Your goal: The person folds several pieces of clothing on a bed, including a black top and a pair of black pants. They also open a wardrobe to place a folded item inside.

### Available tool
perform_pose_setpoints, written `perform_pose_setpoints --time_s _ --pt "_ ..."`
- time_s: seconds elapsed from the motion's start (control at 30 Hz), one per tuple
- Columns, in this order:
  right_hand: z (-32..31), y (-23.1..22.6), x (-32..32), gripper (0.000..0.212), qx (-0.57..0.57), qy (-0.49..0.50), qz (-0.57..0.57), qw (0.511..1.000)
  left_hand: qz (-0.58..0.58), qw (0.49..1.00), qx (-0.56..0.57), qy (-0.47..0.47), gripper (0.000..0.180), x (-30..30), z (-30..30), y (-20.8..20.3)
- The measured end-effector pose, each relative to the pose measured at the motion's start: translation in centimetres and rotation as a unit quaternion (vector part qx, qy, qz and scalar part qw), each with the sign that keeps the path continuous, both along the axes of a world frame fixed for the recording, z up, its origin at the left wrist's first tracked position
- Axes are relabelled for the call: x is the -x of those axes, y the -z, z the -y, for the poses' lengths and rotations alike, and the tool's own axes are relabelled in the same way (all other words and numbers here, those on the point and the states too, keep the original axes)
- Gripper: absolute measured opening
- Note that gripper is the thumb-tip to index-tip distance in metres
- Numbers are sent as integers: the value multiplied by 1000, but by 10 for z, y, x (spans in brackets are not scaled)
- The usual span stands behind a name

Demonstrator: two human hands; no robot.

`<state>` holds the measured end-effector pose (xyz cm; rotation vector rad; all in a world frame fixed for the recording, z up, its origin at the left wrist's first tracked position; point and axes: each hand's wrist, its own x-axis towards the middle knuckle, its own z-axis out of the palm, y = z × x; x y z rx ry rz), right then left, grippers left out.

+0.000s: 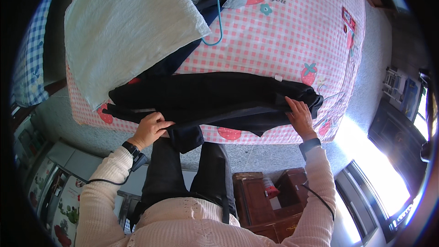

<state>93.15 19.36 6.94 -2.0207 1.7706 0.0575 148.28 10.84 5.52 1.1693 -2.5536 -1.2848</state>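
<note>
A long black garment (206,92), which looks like a jacket, lies lengthwise along the near edge of the bed. One piece of it, probably a sleeve (186,139), droops over that edge. Thumb and fingers of my left hand (153,128) pinch the garment's near edge toward its left end. At the right end, my right hand (300,115) has its bent fingers on a fold of the black cloth; the fingertips are partly lost against it. A thin hanger hook (334,96) pokes out past the bunched right end. The garment's underside is hidden.
The bed carries a pink checked sheet (274,41) with strawberries. A white fluffy towel (132,27) covers dark blue clothing (171,61) at the far left. A light blue hanger (219,13) lies beside it. Wooden furniture (256,201) stands near my legs.
</note>
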Motion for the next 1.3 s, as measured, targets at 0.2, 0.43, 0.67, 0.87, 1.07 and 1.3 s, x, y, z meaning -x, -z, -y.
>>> perform_pose_setpoints --time_s 0.2,0.43,0.67,0.87,1.07,1.3 --pt "11 0 3 40 -28 -56 -8 998 0 1000 6 14 35 -4 0 -3" --pt "39 -11 11 33 -128 -62 53 988 13 1000 -18 5 33 -8 4 -5" --pt "59 7 -12 33 -103 -34 59 992 3 1000 1 6 38 -6 9 3" --pt "61 11 -11 25 -86 -43 44 994 12 1000 -21 1 33 -7 8 0" --pt "68 5 0 21 -271 70 69 957 37 997 -41 -53 26 -3 17 5" --pt "100 51 1 26 -215 68 49 973 130 987 3 -89 19 -10 51 47"
